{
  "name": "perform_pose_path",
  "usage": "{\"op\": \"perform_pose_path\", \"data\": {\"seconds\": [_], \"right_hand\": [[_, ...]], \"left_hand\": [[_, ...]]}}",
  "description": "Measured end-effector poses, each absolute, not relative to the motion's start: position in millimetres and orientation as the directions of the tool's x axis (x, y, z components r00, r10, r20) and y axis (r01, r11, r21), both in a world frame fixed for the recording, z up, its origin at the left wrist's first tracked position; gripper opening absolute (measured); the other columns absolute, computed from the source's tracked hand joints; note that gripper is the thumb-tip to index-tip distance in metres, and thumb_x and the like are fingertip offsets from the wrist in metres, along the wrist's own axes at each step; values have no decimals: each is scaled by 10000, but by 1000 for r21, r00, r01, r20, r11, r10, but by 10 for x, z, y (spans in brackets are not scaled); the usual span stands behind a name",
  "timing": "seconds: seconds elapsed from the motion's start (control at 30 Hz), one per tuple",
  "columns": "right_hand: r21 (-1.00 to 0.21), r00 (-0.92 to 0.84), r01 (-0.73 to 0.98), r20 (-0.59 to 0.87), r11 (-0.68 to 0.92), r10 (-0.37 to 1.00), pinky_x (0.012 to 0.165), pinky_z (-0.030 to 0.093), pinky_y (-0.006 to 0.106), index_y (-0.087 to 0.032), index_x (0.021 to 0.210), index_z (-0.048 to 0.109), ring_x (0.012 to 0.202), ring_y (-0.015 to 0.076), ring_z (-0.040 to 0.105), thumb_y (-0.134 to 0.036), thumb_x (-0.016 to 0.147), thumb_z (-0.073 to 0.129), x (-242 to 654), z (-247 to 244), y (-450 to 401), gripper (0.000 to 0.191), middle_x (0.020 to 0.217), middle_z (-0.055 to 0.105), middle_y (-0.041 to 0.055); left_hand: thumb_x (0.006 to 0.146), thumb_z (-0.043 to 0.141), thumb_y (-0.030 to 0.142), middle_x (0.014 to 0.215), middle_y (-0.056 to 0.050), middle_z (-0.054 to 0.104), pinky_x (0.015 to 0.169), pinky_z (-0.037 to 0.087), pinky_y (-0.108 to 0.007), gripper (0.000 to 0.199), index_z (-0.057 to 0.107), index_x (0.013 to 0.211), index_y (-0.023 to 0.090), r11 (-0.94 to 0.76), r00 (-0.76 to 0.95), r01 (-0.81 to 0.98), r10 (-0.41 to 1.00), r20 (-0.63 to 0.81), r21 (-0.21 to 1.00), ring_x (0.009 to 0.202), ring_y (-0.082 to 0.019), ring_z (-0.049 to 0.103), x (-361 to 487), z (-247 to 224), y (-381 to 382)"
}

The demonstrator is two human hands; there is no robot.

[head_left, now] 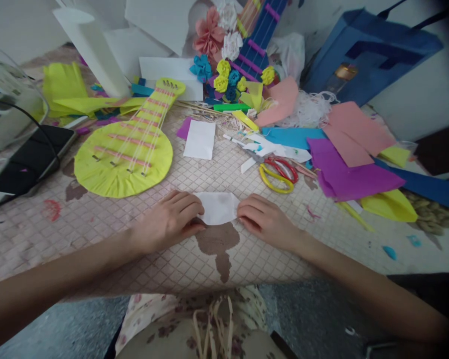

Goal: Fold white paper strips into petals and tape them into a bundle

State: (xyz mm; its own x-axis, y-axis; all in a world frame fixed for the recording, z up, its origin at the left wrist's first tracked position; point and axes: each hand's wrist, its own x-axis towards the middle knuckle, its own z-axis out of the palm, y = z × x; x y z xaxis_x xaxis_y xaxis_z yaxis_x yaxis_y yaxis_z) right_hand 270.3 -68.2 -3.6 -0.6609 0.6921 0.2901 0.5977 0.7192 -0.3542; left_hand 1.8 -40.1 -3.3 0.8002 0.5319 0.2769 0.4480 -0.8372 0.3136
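A small white piece of paper (219, 208) is stretched between my two hands, low over the near part of the table. My left hand (172, 219) pinches its left end, and my right hand (265, 219) pinches the right end. Both hands have their fingers closed on the paper. Behind it, another white paper rectangle (201, 140) lies flat, with a bit of purple paper at its left. A yellow paper-covered instrument (123, 157) with pink strips and white strings lies to the left of my hands.
Scissors (278, 174) with red and yellow handles lie behind my right hand. Purple sheets (349, 172) and pink sheets (355, 132) spread at the right. A blue bag (366, 60), paper flowers (222, 75) and a white roll (93, 55) stand behind. A dark phone (30, 157) lies left.
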Motion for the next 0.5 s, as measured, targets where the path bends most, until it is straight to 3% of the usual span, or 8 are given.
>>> {"op": "perform_pose_path", "data": {"seconds": [0.2,0.5], "right_hand": [[-469,-611,600,254,648,749,784,468,345,-177,878,563,864,181,528,-157,898,441,2693,-33,-687,125,884,607,69],[-571,-511,590,282,570,812,772,451,317,-194,860,576,884,173,532,-165,876,513,2678,-105,-718,70,925,579,58]], "left_hand": [[917,456,176,906,-49,610,812,422,-351,112,560,883,156,-823,783,473,556,279,314,860,-172,541,36,-66,-438],[851,548,153,919,-53,593,836,438,-370,31,572,869,162,-687,664,506,696,273,521,896,-187,533,71,-92,-484]]}}
